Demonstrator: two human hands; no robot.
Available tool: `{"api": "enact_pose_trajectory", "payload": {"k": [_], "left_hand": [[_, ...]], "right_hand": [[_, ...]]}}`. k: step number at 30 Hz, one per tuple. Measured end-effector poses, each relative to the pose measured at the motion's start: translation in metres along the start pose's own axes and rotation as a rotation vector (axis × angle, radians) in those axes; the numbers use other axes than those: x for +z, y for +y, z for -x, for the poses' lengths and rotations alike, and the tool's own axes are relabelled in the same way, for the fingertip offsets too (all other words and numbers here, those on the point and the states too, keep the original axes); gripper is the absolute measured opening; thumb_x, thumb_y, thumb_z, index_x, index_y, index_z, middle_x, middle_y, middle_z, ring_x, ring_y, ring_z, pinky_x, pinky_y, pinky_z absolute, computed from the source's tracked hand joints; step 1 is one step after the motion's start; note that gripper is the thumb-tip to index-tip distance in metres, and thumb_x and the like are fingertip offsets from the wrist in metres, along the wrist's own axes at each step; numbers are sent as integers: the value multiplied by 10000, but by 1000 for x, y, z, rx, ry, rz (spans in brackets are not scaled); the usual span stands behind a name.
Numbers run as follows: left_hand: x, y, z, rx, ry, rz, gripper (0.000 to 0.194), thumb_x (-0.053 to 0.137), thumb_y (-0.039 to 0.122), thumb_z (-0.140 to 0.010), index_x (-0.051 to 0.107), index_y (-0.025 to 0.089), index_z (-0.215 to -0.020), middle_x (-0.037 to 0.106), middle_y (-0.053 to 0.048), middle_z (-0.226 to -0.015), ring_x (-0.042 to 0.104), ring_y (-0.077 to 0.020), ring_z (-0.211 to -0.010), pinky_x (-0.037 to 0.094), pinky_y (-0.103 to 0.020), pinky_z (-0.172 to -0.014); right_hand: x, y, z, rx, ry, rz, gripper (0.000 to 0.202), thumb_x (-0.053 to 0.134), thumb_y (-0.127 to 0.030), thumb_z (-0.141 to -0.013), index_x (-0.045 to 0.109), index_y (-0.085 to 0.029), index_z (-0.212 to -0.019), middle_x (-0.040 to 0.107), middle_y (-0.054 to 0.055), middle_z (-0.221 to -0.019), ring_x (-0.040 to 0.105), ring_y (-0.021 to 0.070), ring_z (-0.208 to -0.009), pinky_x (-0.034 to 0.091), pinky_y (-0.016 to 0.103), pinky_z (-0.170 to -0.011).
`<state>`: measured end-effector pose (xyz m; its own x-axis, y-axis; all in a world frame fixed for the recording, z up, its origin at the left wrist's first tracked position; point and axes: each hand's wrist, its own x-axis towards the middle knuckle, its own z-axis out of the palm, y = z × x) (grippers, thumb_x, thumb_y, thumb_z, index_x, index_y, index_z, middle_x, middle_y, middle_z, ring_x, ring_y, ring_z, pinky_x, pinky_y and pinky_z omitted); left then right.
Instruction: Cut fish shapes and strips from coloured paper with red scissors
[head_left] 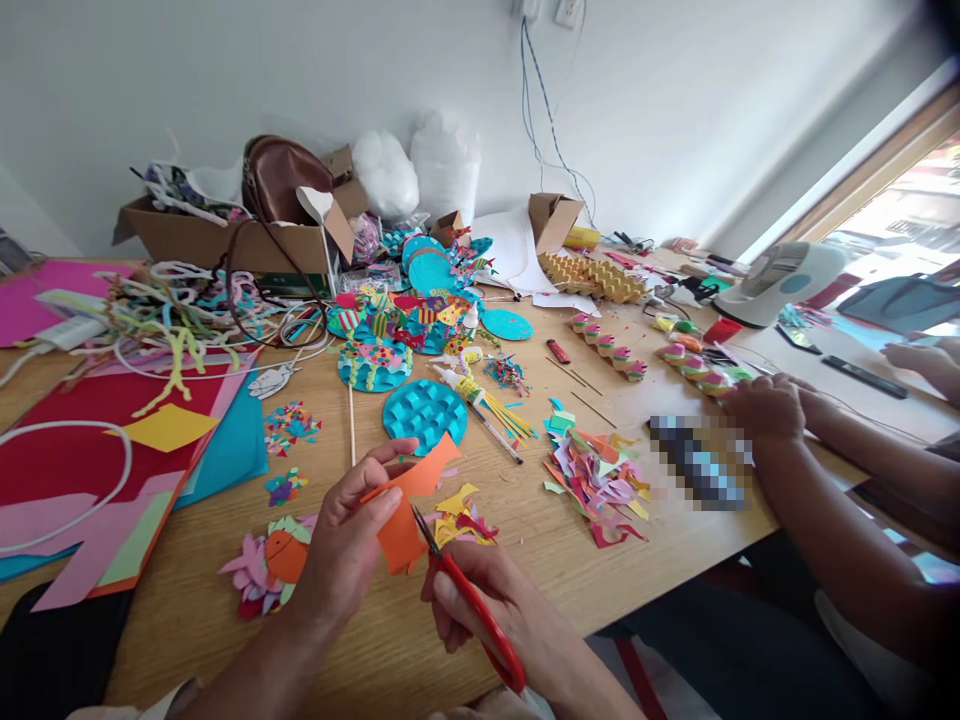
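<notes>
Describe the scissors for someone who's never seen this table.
Over the wooden table, front and centre, find the right hand. It holds the scissors, blades at the orange paper in the left hand; their red handle sets them apart from that paper.

The left grip [360, 512] pinches beside the curled right grip [484, 592].

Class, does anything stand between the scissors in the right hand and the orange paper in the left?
Nothing visible does. The right hand holds the red scissors, blades at the orange paper, which the left hand grips. The left thumb lies close to the blade tips, but not between blades and paper.
</notes>
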<state>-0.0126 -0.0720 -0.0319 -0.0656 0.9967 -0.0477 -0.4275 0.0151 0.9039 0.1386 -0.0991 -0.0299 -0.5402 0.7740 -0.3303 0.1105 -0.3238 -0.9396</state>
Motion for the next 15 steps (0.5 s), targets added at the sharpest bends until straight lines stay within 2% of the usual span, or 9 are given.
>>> {"api": "enact_pose_trajectory", "payload": {"k": [6, 10, 15], "left_hand": [[0, -6, 2, -19, -51, 37, 197, 567, 147, -739, 542, 176, -545, 551, -23, -1144, 458, -232, -1107, 406, -290, -834], [-2, -11, 3, -36, -45, 16, 206, 570, 162, -750, 539, 169, -547, 542, -15, -1056, 499, -184, -974, 408, -238, -763], [0, -11, 3, -123, -52, 41, 185, 593, 174, -725, 532, 166, -550, 537, -4, -1005, 518, -156, -848, 418, -227, -698]], "right_hand": [[1, 1, -6, -22, 15, -22, 496, 482, -649, -706, 456, -158, -644, 476, -22, -542, 442, 69, -472, 359, 179, -464], [1, -2, -8, -27, 31, -7, 485, 473, -634, -721, 447, -161, -617, 468, -25, -519, 435, 70, -460, 365, 179, -455], [1, -3, -10, -16, 52, -16, 479, 481, -633, -712, 457, -160, -638, 477, -29, -524, 437, 67, -451, 368, 178, -450]]}}
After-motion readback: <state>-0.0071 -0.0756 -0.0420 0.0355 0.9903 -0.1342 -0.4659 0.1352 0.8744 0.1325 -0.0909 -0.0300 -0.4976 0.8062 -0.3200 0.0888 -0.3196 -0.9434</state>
